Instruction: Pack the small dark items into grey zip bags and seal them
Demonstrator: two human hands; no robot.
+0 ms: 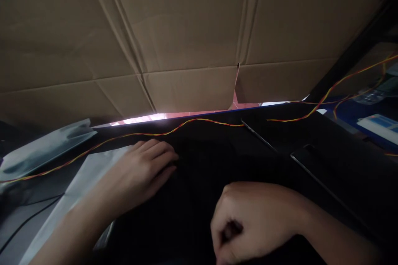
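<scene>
My left hand [151,165] lies palm down at the edge of the black surface [192,161], fingers loosely bent and side by side, with nothing visible in it. Under that wrist is a pale sheet or bag [96,165]. Nearer to me on the right, my right hand [251,219] is curled, its fingers bent in towards the thumb over the black surface. Whatever those fingers may hold is hidden. Two dark, flat things with thin shiny edges lie right of centre: a farther one [258,132] and a nearer one [311,161] that look like phones, though dimness hides their kind.
A twisted red-and-yellow wire [186,122] runs across the back of the table. Behind it stands a cardboard sheet [192,29]. A pale plastic packet [49,145] lies far left, near a black cable [27,219]. At right are a white-and-blue box [381,126] and a dark frame bar [348,58].
</scene>
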